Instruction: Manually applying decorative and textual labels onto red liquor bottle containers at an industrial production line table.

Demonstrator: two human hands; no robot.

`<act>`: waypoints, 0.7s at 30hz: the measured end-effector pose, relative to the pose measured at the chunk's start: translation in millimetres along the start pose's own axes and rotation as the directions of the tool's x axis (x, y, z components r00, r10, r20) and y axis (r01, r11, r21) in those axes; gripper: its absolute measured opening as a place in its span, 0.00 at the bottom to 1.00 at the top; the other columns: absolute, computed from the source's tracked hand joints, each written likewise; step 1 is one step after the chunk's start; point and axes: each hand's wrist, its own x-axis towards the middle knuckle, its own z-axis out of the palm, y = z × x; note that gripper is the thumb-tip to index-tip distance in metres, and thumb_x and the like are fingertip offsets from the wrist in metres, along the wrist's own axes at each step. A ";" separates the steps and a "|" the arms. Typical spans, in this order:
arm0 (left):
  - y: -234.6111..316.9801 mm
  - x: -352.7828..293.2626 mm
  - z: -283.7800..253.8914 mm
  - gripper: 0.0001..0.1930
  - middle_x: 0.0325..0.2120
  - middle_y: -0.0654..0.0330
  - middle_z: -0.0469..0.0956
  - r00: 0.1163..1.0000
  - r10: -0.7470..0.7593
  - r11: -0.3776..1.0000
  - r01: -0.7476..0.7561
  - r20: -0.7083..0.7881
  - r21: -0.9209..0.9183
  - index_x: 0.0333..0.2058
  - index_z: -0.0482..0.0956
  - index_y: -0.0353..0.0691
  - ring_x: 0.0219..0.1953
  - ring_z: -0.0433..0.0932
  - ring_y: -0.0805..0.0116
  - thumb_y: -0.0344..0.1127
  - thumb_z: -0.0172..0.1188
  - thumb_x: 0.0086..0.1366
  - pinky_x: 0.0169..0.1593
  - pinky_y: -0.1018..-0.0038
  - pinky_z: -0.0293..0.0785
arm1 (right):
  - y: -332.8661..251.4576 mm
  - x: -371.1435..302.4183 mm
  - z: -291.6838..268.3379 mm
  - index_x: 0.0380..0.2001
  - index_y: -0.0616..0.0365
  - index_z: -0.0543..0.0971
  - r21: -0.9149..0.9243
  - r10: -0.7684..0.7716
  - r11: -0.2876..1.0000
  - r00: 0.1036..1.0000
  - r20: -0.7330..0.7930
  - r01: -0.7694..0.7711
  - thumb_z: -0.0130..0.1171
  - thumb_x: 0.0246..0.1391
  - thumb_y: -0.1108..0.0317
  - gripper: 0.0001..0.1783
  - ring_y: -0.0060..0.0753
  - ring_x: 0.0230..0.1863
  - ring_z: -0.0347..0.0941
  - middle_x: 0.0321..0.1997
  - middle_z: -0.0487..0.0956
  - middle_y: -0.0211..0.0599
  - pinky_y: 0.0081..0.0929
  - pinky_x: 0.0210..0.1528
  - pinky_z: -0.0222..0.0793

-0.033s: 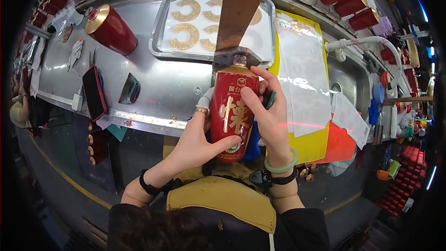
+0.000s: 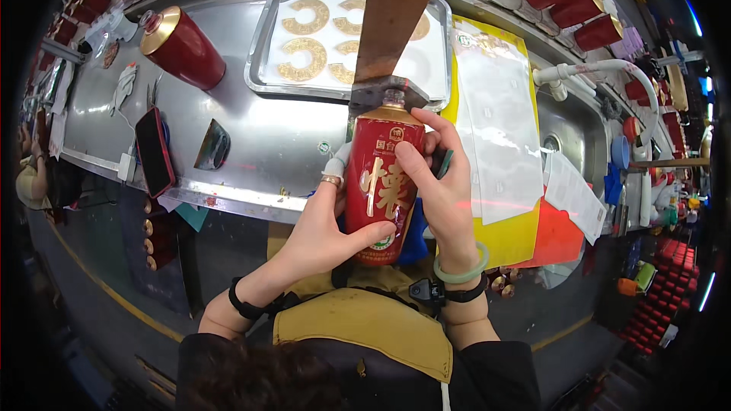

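A red bottle (image 2: pixel 386 198) with a gold shoulder and a clear neck is held between both hands at the table's front edge, neck pointing away from me. My left hand (image 2: pixel 324 230) wraps its lower left side, thumb across the front near a small round green-and-white sticker. White covering shows on a left fingertip. My right hand (image 2: pixel 443 190) grips the upper right side, thumb pressed on the front, index finger near the shoulder. Something dark green (image 2: pixel 445 164) shows by the right fingers; its kind is hidden. The bottle's back cannot be seen.
A metal tray (image 2: pixel 259 80) with several gold C-shaped labels lies beyond, crossed by a brown post (image 2: pixel 396 15). Leftward are another red bottle (image 2: pixel 186 53) and a phone (image 2: pixel 154 154). White sheets (image 2: pixel 499 137) on a yellow board (image 2: pixel 510 240) lie right, beside a sink (image 2: pixel 567 118).
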 end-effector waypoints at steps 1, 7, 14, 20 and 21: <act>-1.2 0.1 -0.5 0.52 0.67 0.48 0.62 1.000 -0.002 1.000 0.002 -0.004 0.010 0.73 0.43 0.31 0.67 0.67 0.63 0.29 0.73 0.61 0.70 0.62 0.67 | 0.7 0.4 -0.2 0.60 0.57 0.75 0.006 0.002 1.000 1.000 -0.005 -0.002 0.72 0.57 0.68 0.28 0.13 0.35 0.57 0.35 0.62 0.18 0.13 0.38 0.58; -0.6 1.9 -0.3 0.52 0.67 0.48 0.62 1.000 0.005 1.000 -0.005 -0.002 -0.025 0.73 0.43 0.31 0.67 0.68 0.63 0.28 0.73 0.61 0.70 0.63 0.67 | -1.5 1.4 0.6 0.60 0.57 0.75 0.017 0.001 1.000 1.000 -0.001 -0.001 0.72 0.58 0.68 0.28 0.13 0.35 0.57 0.35 0.62 0.18 0.13 0.38 0.58; -3.8 -1.9 1.3 0.50 0.65 0.49 0.64 0.999 0.042 0.999 -0.042 -0.004 0.015 0.73 0.45 0.30 0.66 0.69 0.64 0.29 0.73 0.62 0.69 0.63 0.68 | 3.4 -0.9 0.1 0.60 0.58 0.76 0.028 -0.027 0.999 1.000 -0.002 0.027 0.72 0.58 0.67 0.27 0.12 0.35 0.58 0.35 0.63 0.18 0.13 0.37 0.59; -5.8 -0.9 -1.4 0.47 0.67 0.49 0.62 0.998 0.056 0.986 -0.055 -0.003 -0.155 0.72 0.46 0.28 0.67 0.67 0.63 0.29 0.71 0.64 0.70 0.63 0.66 | 12.2 3.6 -7.1 0.60 0.58 0.76 0.030 -0.028 0.999 0.999 0.043 0.027 0.72 0.58 0.64 0.29 0.12 0.34 0.62 0.33 0.65 0.19 0.12 0.37 0.60; -4.7 1.4 -3.4 0.46 0.66 0.49 0.64 0.998 0.066 0.983 -0.067 -0.014 -0.168 0.72 0.46 0.29 0.66 0.68 0.64 0.28 0.69 0.66 0.70 0.64 0.66 | 12.6 7.1 -9.0 0.60 0.58 0.76 -0.030 -0.056 0.998 0.997 0.043 0.058 0.72 0.58 0.63 0.28 0.12 0.34 0.63 0.32 0.66 0.19 0.12 0.36 0.60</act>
